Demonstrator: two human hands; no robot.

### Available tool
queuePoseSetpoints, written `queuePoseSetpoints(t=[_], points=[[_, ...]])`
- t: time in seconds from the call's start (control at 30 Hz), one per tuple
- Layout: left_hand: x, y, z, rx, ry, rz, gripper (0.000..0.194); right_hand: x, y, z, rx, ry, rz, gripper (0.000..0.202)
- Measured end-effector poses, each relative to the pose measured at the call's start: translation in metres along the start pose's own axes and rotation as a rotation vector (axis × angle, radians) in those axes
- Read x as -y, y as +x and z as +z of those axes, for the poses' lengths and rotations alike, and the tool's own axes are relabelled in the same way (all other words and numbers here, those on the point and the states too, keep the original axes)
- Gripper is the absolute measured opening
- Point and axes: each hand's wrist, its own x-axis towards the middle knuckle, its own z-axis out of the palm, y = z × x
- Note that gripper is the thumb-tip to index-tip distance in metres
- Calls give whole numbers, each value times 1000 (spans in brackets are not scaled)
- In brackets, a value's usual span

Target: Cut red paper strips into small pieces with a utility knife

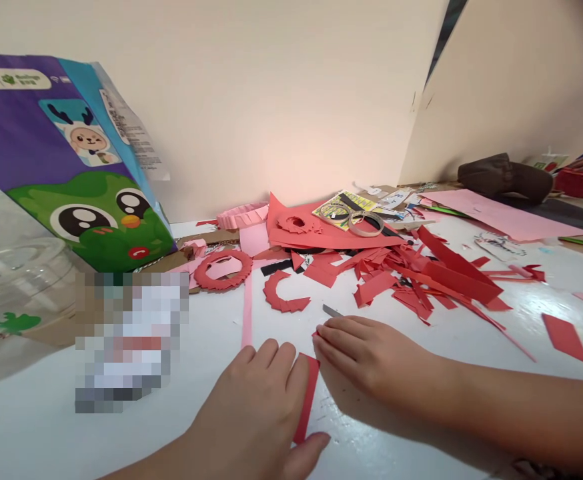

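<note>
Head view: press flat, stay clear

The red strip (309, 400) lies at six o'clock on the counter (216, 340), partly beneath the left grip (266, 393), which rests unclosed, palm-down, thumb apart. Toward five, the right grip (366, 350) bunches over a red corner (315, 333); whether it's pinching, I can't tell. I'd press the strip flat, keeping skin clear of the grey blade-like piece (331, 311).

The left grip (259, 395) is bare, with rounded knuckles (270, 347); the right grip (360, 350) is bare too, its fingers (340, 340) slim. Behind the left grip is an uncovered left forearm (181, 459), behind the right an uncovered right forearm (496, 407).
</note>
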Motion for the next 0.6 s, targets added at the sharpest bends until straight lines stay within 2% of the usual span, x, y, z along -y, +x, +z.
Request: queuePoseSetpoints(t=[0.1,0.17,0.3,0.43,0.5,0.6], points=[[-2,-2,2,61,-45,-20,28,-1,0,-12,-22,-62,-26,25],[-2,-4,1,54,-67,-40,34,-9,-3,-24,-35,-107,-4,27],[2,-7,-4,28,-173,-77,42,-40,-15,-43,-30,-204,149,27],[7,-6,-10,60,-293,-110,40,-64,-33,-43,42,-238,266,34],[10,-5,-10,60,-348,-119,41,-61,-38,-40,52,-212,295,33],[14,-3,-7,23,-414,-103,43,-42,-38,-40,64,-123,302,25]])
